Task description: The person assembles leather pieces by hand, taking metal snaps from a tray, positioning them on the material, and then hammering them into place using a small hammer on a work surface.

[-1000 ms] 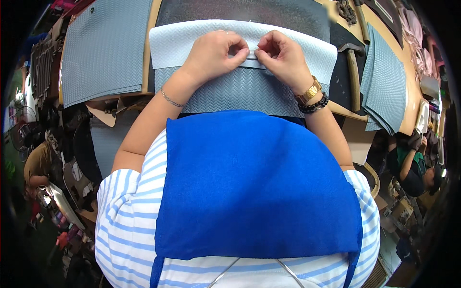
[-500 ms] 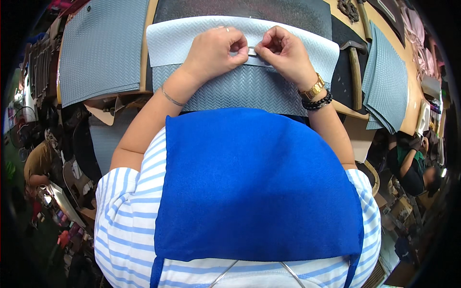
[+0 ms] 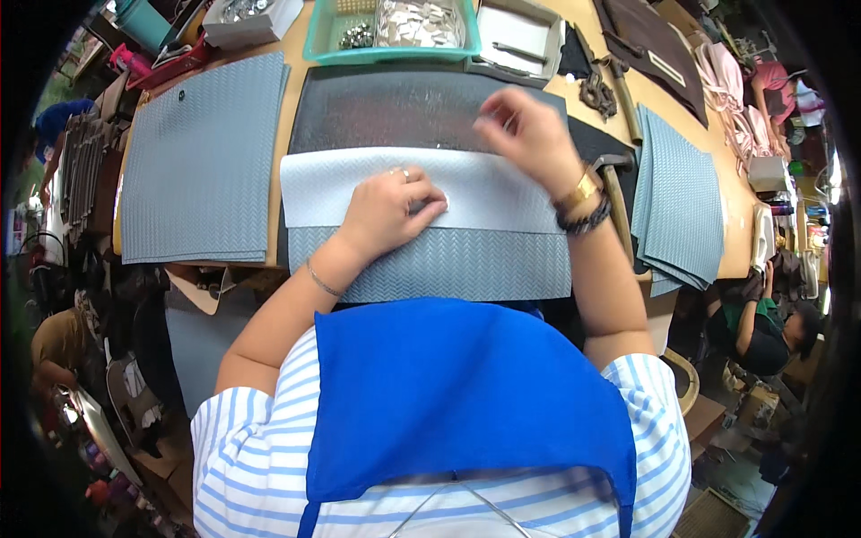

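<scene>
A grey-blue sheet with a woven herringbone texture lies in front of me, its far part folded back so the white underside shows. My left hand rests on that white part near the fold, thumb and forefinger pinched together. What sits at their tips is too small to make out. Raised above the far edge of the sheet, my right hand is smeared by motion with its fingers bent. Whether it holds anything does not show. Beneath the sheet's far edge lies a dark worn slab.
Stacks of grey-blue sheets lie left and right. A hammer lies beside the right stack. Beyond the slab stand a green basket with small metal and pale pieces, and a white box. Other people are at the sides.
My right hand has left the small piece at the fold and moved up and away. My left hand stays on the folded sheet, still pinched. The view now takes in more of the table's far side.
</scene>
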A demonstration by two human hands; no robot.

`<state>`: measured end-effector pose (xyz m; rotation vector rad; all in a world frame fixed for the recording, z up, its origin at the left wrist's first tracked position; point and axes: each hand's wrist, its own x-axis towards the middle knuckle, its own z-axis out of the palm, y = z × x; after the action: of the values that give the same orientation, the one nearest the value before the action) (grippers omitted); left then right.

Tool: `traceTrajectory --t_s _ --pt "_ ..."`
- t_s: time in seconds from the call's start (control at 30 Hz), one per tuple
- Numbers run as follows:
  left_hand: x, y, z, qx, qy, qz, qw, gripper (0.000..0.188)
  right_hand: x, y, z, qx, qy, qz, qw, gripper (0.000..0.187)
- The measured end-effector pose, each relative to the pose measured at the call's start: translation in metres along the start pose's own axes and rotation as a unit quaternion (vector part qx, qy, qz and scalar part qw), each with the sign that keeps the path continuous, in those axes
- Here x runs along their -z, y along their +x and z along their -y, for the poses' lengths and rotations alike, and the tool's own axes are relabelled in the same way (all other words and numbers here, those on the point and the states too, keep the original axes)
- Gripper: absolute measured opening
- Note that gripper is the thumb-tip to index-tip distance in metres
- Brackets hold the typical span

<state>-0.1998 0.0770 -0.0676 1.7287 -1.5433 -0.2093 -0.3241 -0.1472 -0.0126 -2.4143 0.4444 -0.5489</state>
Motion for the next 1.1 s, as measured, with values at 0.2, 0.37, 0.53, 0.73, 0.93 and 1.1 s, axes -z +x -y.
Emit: traceTrajectory --t_s 0.2,0.37,0.53,0.73,0.93,1.1 --pt "0.0 0.007 -0.003 0.003 -0.005 0.013 1.0 0.008 0.056 0.101 -0.092 -0.046 -0.201 0.023 0.978 0.02" --pt "0.0 0.006 -0.001 0.006 -0.013 0.007 1.0 0.008 0.038 0.132 -0.116 -0.058 -0.235 0.13 0.961 0.021" --pt "0.001 0.004 -0.001 0.015 -0.021 0.004 1.0 0.009 0.029 0.135 -0.12 -0.08 -0.252 0.16 0.951 0.022" --pt "0.001 0.005 -0.002 0.017 -0.024 0.005 1.0 0.009 0.041 0.13 -0.134 -0.096 -0.109 0.103 0.984 0.025" --pt "0.002 0.006 -0.003 0.024 -0.034 0.018 0.999 0.011 0.058 0.117 -0.144 -0.133 0.008 0.061 0.989 0.027" --pt "0.006 0.005 -0.001 0.011 -0.048 0.041 0.998 0.011 0.051 0.077 -0.082 -0.079 0.147 0.045 0.985 0.026"
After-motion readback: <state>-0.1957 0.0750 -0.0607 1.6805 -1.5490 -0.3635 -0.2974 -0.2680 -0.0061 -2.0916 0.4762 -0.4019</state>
